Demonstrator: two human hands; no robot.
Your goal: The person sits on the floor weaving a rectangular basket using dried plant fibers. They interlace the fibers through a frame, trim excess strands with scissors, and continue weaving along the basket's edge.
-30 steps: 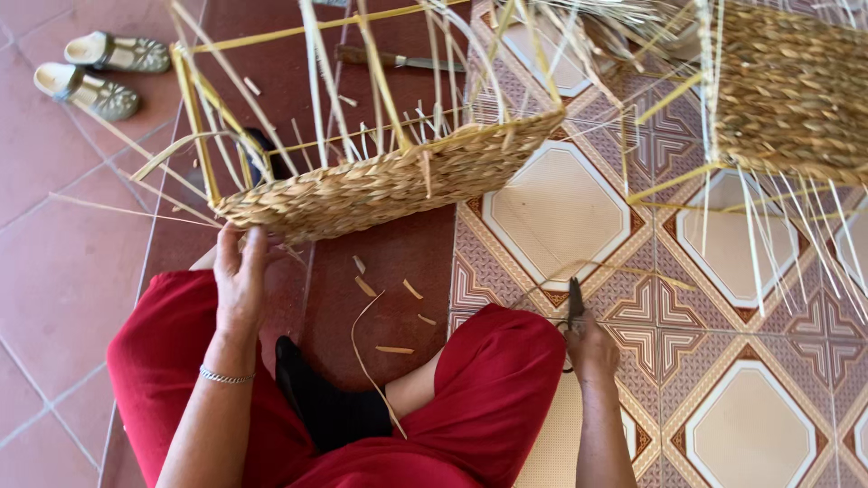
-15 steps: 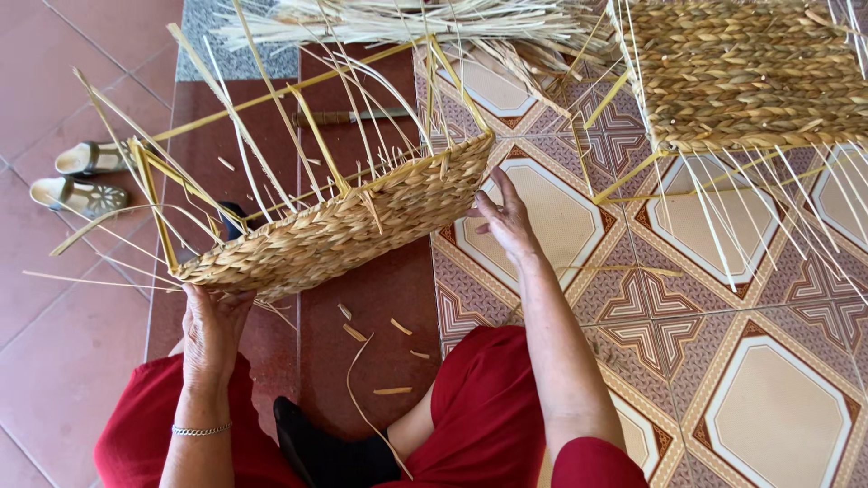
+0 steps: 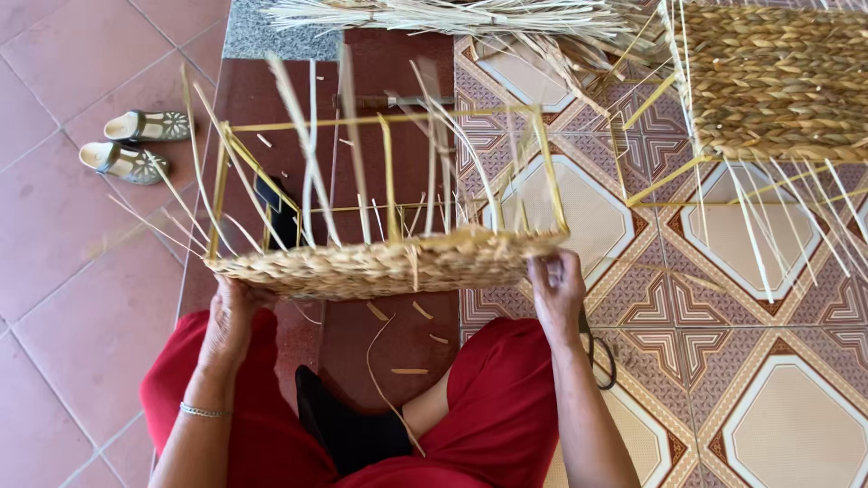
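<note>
The half-woven straw basket on a yellow wire frame (image 3: 389, 262) hangs over the lap at centre. The left hand (image 3: 231, 312) clasps its end at 9 o'clock, the right hand (image 3: 556, 285) at 3 o'clock, fingers wrapped around the woven rim. Only the low band of wall is woven; the loose upright stalks (image 3: 312, 154) and bare frame above remain unwoven.

Tiled floor (image 3: 54, 226) with sandals (image 3: 136, 149), straw bundle (image 3: 452, 16), woven panel (image 3: 778, 81), perhaps scissors (image 3: 599, 348).
</note>
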